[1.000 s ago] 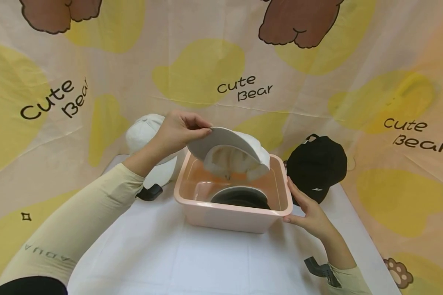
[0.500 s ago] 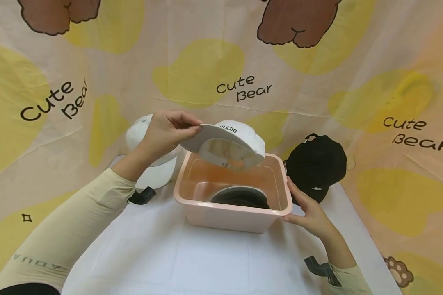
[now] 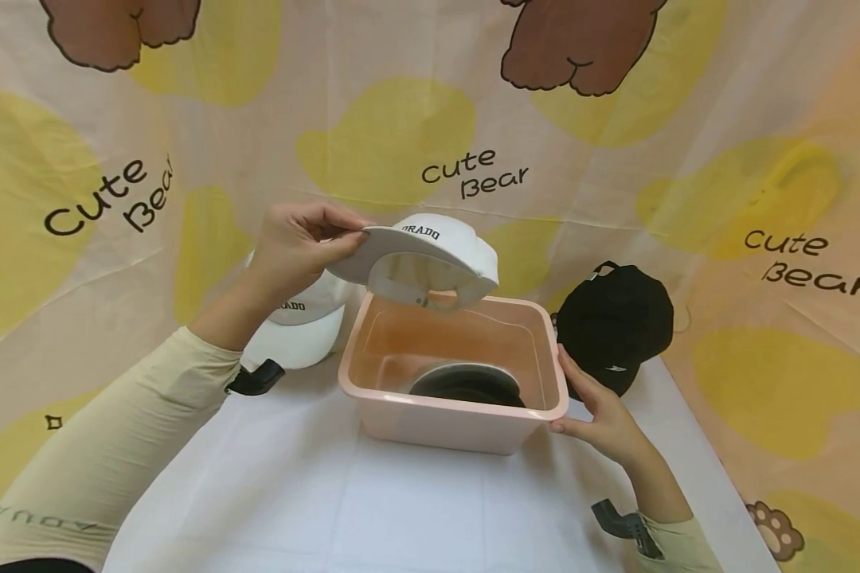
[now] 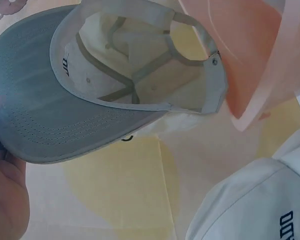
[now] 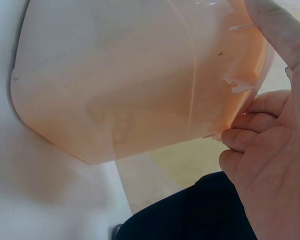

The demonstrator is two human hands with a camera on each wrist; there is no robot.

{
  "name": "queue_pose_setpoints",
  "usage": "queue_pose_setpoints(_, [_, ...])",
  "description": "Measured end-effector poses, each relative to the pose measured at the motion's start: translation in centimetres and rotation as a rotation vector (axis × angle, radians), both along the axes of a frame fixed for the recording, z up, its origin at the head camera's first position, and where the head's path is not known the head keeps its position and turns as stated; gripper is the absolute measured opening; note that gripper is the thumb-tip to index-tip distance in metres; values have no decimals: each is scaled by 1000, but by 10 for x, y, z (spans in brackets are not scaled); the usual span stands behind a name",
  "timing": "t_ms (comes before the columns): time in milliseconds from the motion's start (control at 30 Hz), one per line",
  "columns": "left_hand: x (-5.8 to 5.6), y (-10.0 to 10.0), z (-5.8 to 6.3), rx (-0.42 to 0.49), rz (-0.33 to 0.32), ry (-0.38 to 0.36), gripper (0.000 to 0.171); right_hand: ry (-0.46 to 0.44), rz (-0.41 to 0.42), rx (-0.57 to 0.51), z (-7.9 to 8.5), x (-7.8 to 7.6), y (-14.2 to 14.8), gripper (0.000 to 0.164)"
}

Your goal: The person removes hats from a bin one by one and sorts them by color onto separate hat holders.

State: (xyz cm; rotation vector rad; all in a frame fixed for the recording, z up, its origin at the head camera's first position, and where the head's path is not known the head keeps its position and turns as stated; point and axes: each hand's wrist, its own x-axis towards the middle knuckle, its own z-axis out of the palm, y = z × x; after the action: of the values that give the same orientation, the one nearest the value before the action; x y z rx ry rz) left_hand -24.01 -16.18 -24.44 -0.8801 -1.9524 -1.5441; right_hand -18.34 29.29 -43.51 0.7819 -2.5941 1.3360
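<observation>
My left hand [image 3: 297, 243] pinches a white baseball cap [image 3: 450, 239] by the edge of its brim. The cap hangs over the back left of a pink plastic bin [image 3: 430, 410], its underside and back strap showing in the left wrist view. At the bin's right front corner, my right hand [image 3: 605, 414] grips the rim, with thumb and fingers [image 5: 242, 137] against it in the right wrist view. Inside the bin lies a dark cap [image 3: 466, 386], partly hidden by the front wall.
Another white cap [image 3: 301, 342] with dark lettering sits left of the bin, partly behind my left arm. To the right, beyond my right hand, is a black cap [image 3: 612, 318]. All stand on a white table [image 3: 401, 509] before a printed cloth backdrop [image 3: 373, 135].
My left hand has moved left and up with the white cap, lifting it from the bin's opening and turning its lettering into view. The right hand has stayed on the bin.
</observation>
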Motion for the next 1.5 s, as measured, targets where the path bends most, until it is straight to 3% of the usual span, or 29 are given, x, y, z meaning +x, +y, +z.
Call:
queue_pose_setpoints(300, [1,-15,5,8,2,91,12,0,0,-6,0,0,0,114])
queue_pose_setpoints(600, [3,-27,18,-13,88,111,10,0,-1,-9,0,0,0,113])
queue_pose_setpoints(1000, [-7,-42,24,-34,208,176,10,5,-2,-2,-2,-2,1,114])
queue_pose_setpoints(1300, [-18,-55,27,-123,270,357,12,6,4,-1,-2,-1,1,114])
queue_pose_setpoints(1500, [-20,-62,30,-128,283,384,12,16,8,2,-2,-1,2,114])
